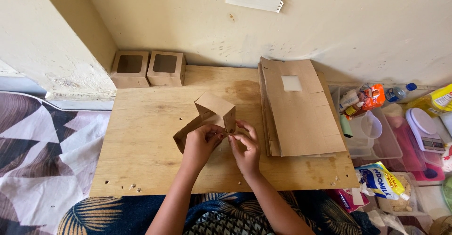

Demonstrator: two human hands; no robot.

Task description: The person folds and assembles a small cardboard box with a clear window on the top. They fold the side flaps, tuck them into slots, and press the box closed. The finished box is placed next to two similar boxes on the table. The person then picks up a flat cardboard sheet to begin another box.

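From above, both hands are pinching a half-folded brown box (213,117) in the middle of the wooden worktop (141,164). The left hand (201,143) is gripping its near flap. The right hand (246,148) is pinching the same edge, just beside it. The box is sitting right behind the fingers, tipping away toward the wall. Flat sheets (301,108) are lying to the right.
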